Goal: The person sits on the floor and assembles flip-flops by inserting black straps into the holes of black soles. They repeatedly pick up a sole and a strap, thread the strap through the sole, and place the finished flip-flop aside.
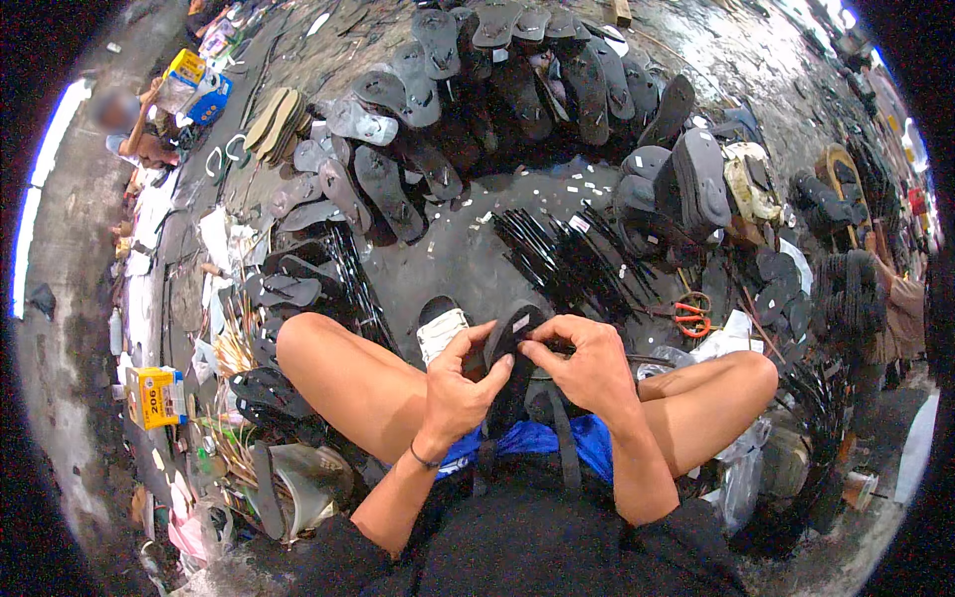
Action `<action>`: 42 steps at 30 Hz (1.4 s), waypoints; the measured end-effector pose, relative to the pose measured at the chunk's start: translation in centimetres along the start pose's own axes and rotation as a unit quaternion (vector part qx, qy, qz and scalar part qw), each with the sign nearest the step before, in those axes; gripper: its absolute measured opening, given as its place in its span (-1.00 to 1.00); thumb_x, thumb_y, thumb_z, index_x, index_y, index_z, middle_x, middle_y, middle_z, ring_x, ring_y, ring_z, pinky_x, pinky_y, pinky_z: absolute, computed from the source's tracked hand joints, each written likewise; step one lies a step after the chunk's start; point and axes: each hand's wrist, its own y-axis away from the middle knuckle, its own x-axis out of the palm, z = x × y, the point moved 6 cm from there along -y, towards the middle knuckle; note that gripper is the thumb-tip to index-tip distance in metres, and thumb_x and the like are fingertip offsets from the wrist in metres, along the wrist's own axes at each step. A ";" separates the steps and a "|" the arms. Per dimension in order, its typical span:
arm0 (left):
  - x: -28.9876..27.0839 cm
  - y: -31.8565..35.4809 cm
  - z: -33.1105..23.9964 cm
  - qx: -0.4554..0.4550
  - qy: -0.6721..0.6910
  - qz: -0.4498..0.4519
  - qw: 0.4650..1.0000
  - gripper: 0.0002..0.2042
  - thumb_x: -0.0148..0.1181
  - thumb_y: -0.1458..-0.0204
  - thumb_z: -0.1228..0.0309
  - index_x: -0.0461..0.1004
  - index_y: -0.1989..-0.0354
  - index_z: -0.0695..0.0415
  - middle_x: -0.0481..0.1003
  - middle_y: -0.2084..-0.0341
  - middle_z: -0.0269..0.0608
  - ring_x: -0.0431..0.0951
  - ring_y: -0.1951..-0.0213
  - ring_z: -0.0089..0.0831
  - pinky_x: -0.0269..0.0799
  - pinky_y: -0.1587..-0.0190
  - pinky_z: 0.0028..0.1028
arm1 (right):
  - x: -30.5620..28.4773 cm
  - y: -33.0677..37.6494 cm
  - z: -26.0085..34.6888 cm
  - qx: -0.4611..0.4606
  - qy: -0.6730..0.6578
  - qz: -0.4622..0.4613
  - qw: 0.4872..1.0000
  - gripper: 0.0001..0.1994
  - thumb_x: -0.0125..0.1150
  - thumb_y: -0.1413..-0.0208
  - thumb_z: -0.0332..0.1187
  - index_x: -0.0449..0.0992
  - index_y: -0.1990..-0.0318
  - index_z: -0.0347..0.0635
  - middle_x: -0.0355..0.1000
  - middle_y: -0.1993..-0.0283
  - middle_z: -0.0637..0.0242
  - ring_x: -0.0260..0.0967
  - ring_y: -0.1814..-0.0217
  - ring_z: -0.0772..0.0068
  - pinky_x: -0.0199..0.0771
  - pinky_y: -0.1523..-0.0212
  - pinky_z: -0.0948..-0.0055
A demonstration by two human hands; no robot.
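Over my lap I have a dark flip-flop sole with a small pale label near its far end. My left hand grips its left side, thumb on the near face and fingers curled behind. With thumb and forefinger pinched together, my right hand is at the sole's right edge, just below the label. Whatever lies between those fingertips is too small to make out. A white-laced shoe shows just beyond my left hand.
Long black strips lie on the floor ahead, with orange-handled scissors to their right. Stacked dark flip-flop soles and loose sandals ring the work area. A yellow box stands at left; another person sits far left.
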 end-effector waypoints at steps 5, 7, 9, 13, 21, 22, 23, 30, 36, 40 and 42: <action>0.7 1.2 -1.4 0.075 -0.108 0.010 0.991 -0.69 0.28 -0.01 0.61 0.55 0.02 0.22 0.53 0.20 -0.26 0.54 0.10 -0.52 0.49 0.07 -0.58 | 1.5 1.1 -1.9 0.031 -0.001 0.010 0.999 -0.81 0.38 0.02 -0.35 0.63 0.37 -0.33 0.60 0.38 0.14 0.56 0.37 0.39 0.49 0.33 0.39; 0.6 1.0 -1.1 0.070 -0.127 -0.001 0.989 -0.70 0.27 0.01 0.63 0.56 0.05 0.24 0.50 0.23 -0.25 0.53 0.13 -0.51 0.49 0.07 -0.57 | 2.4 1.2 -2.4 0.030 -0.022 -0.014 0.999 -0.84 0.34 0.01 -0.40 0.61 0.36 -0.36 0.61 0.36 0.12 0.56 0.38 0.37 0.49 0.35 0.39; 0.1 0.4 0.1 0.019 -0.133 0.008 0.991 -0.69 0.26 0.03 0.64 0.57 0.06 0.25 0.48 0.20 -0.21 0.51 0.12 -0.49 0.47 0.06 -0.53 | 3.7 2.0 -2.8 0.064 -0.025 -0.026 0.997 -0.84 0.33 0.00 -0.42 0.60 0.35 -0.37 0.61 0.35 0.10 0.57 0.37 0.35 0.50 0.34 0.40; -0.1 -0.1 0.2 0.100 -0.132 0.032 0.986 -0.69 0.26 0.03 0.63 0.56 0.06 0.25 0.49 0.16 -0.20 0.51 0.09 -0.46 0.45 0.02 -0.51 | 3.3 2.9 -2.7 -0.023 -0.030 -0.057 0.998 -0.84 0.31 -0.04 -0.43 0.58 0.31 -0.38 0.60 0.34 0.06 0.59 0.34 0.27 0.53 0.28 0.36; 0.8 0.8 0.3 0.079 -0.074 0.060 0.992 -0.68 0.25 0.02 0.63 0.56 0.04 0.20 0.44 -0.12 -0.13 0.51 -0.08 -0.38 0.53 0.01 -0.46 | 3.2 3.2 -3.4 -0.125 0.046 -0.022 0.991 -0.90 0.23 -0.11 -0.47 0.56 0.29 -0.34 0.50 0.42 -0.03 0.50 0.37 -0.07 0.41 0.38 0.18; 1.0 0.5 0.0 0.061 -0.042 0.062 0.995 -0.68 0.25 0.03 0.64 0.56 0.04 0.21 0.42 -0.15 -0.13 0.51 -0.08 -0.38 0.55 0.02 -0.46 | 3.4 3.1 -4.1 -0.078 0.046 0.044 0.995 -0.89 0.20 -0.12 -0.47 0.55 0.28 -0.34 0.51 0.37 -0.03 0.49 0.31 -0.12 0.44 0.31 0.13; 1.1 0.6 0.1 0.011 -0.016 0.061 0.998 -0.68 0.25 0.03 0.65 0.56 0.04 0.21 0.40 -0.18 -0.13 0.51 -0.08 -0.39 0.56 0.02 -0.47 | 2.8 3.3 -3.8 -0.104 0.037 0.051 0.993 -0.88 0.18 -0.12 -0.45 0.54 0.26 -0.33 0.50 0.37 -0.04 0.48 0.30 -0.14 0.45 0.29 0.10; 2.1 2.8 -3.9 0.125 -0.069 0.006 0.990 -0.76 0.30 0.07 0.71 0.57 0.18 0.29 0.41 -0.02 -0.06 0.61 0.12 -0.37 0.62 0.07 -0.45 | -0.2 4.8 -1.4 -0.087 0.013 0.097 0.991 -0.86 0.14 -0.09 -0.49 0.53 0.22 -0.33 0.49 0.19 -0.04 0.46 0.14 -0.16 0.49 0.14 0.08; 2.5 4.1 -5.2 0.179 -0.106 0.029 0.978 -0.77 0.41 0.09 0.61 0.52 0.25 0.25 0.49 0.24 -0.14 0.59 0.14 -0.37 0.55 0.08 -0.44 | -1.2 6.1 -0.3 -0.116 0.065 0.051 0.990 -0.85 0.22 -0.11 -0.40 0.51 0.24 -0.31 0.45 0.27 0.00 0.46 0.20 -0.13 0.45 0.20 0.05; 2.3 2.5 -0.5 0.071 -0.113 -0.038 0.990 -0.64 0.40 0.06 0.47 0.44 0.09 0.27 0.53 0.14 -0.05 0.59 0.09 -0.22 0.53 0.05 -0.36 | -1.0 4.4 -1.9 -0.082 0.110 -0.044 0.989 -0.85 0.20 -0.15 -0.37 0.51 0.22 -0.28 0.47 0.24 0.00 0.48 0.20 -0.10 0.48 0.20 0.07; 3.2 2.6 2.3 0.038 -0.242 0.048 0.968 -0.58 0.36 0.02 0.45 0.39 -0.01 0.28 0.51 0.12 0.06 0.57 0.08 -0.01 0.52 0.05 -0.25 | -1.2 3.3 -2.8 -0.069 0.127 -0.039 0.989 -0.84 0.19 -0.17 -0.34 0.51 0.20 -0.23 0.49 0.27 0.03 0.50 0.22 -0.08 0.50 0.21 0.08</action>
